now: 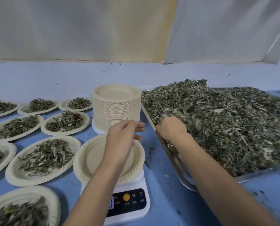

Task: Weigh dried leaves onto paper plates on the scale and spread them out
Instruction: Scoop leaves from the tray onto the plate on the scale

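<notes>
An empty paper plate (87, 159) sits on the white digital scale (132, 207) in front of me. My left hand (123, 136) hovers above that plate with loosely curled fingers and holds nothing. My right hand (172, 128) is dug into the near left edge of a big heap of dried leaves (225, 124) on a metal tray (173, 160), its fingers closed round a clump of leaves and partly buried. Motion blur smears the leaves around the fingers.
A tall stack of empty paper plates (116, 108) stands behind the scale. Several filled plates (46, 157) of spread leaves cover the blue table (168, 201) to the left. Leaf crumbs lie scattered near the tray. A pale wall and plastic sheet rise behind.
</notes>
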Demonstrator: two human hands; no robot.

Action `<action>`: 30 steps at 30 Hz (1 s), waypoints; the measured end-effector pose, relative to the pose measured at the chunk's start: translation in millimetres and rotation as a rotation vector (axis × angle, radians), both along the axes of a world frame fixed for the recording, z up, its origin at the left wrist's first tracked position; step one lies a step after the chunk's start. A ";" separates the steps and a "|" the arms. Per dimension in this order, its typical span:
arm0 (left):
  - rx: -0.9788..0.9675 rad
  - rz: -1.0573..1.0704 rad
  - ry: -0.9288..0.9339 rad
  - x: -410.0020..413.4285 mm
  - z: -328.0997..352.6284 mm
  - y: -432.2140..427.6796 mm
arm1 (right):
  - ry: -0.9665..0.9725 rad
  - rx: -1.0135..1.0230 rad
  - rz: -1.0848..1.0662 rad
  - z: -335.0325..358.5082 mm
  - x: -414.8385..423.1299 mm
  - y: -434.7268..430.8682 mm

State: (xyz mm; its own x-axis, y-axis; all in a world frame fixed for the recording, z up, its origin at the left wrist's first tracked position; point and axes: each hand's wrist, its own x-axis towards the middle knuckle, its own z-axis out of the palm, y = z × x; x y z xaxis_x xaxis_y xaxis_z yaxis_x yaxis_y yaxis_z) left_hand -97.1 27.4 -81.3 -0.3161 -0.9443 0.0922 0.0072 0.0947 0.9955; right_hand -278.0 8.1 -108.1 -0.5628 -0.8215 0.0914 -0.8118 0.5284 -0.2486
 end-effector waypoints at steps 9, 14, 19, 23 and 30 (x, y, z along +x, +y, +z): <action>0.018 -0.003 0.010 2.6 -2.1 -3.2 | 0.142 -0.411 -0.005 -6.0 -25.4 2.8; 0.014 -0.005 0.007 1.0 -2.3 -0.7 | 0.000 -0.135 0.096 -22.8 -33.8 0.3; 0.018 -0.002 0.019 1.9 -1.8 -1.5 | 0.037 -0.301 0.075 -19.6 -33.6 -3.5; 0.021 -0.004 0.020 1.4 -1.9 -2.1 | 0.054 0.039 0.174 -32.1 -29.5 -4.2; 0.031 -0.014 0.022 2.1 -4.9 -2.9 | 0.165 -0.014 0.204 -42.5 -25.6 -9.1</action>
State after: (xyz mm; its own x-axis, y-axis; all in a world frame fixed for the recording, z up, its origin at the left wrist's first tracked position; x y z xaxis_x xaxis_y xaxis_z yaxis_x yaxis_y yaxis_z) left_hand -95.0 24.6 -86.2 -0.3277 -0.9422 0.0699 0.0304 0.0634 0.9975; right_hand -303.6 -1.0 -150.6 -0.3619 -0.9147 0.1798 -0.9314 0.3468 -0.1102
